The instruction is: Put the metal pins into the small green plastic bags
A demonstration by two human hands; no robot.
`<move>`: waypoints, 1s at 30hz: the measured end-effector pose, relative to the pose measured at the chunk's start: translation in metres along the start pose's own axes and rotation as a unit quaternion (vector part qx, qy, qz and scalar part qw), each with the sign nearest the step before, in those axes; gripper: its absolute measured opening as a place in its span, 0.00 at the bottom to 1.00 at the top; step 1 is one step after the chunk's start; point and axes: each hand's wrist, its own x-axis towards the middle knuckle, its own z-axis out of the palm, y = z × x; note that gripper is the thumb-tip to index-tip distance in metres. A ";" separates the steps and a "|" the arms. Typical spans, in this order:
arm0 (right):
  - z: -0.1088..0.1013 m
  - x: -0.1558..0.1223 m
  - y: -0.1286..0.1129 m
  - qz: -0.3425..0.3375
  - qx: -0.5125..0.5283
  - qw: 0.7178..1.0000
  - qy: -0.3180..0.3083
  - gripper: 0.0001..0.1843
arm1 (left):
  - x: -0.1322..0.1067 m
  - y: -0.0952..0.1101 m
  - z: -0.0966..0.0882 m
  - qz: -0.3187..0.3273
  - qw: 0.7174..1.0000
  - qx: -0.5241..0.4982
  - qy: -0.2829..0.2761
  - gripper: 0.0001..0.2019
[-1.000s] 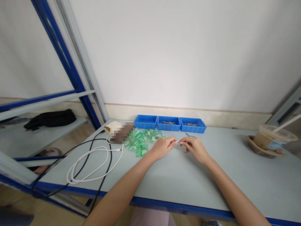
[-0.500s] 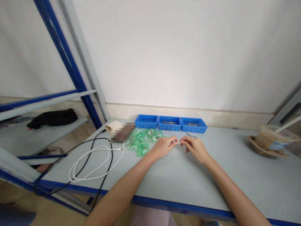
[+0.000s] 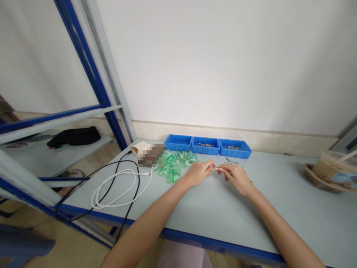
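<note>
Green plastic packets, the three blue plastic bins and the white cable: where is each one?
Green plastic packets (image 3: 174, 165): head view, middle of the pile.
Blue plastic bins (image 3: 208, 145): head view, front wall of the middle bin.
White cable (image 3: 117, 188): head view, the loop lying on the table.

Both my forearms reach in from the near edge of the table, angled toward each other. My left hand (image 3: 198, 172) and right hand (image 3: 236, 177) lie low over the table's middle, knuckles up, fingers curled. Their fingertips meet in a pinch between them; whether they grip anything there I cannot tell.
</note>
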 end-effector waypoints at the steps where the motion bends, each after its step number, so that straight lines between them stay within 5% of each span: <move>1: 0.000 0.000 -0.001 0.005 -0.005 1.000 -0.001 0.24 | 0.000 0.000 0.000 0.003 1.000 0.005 -0.004 0.11; 13: 0.012 0.002 0.002 -0.015 -0.035 0.999 0.038 0.20 | -0.002 -0.003 -0.003 -0.011 1.000 0.004 -0.003 0.20; 18: 0.015 0.007 -0.001 0.003 -0.075 0.997 0.014 0.24 | -0.002 -0.005 -0.005 -0.017 0.999 -0.029 0.021 0.12; 22: 0.016 0.009 -0.002 0.015 -0.072 0.997 0.017 0.23 | -0.001 -0.009 -0.001 -0.006 0.997 -0.056 0.045 0.16; 30: 0.013 0.017 -0.014 -0.060 -0.151 0.986 0.025 0.14 | 0.003 -0.024 0.011 -0.058 0.992 -0.106 0.047 0.26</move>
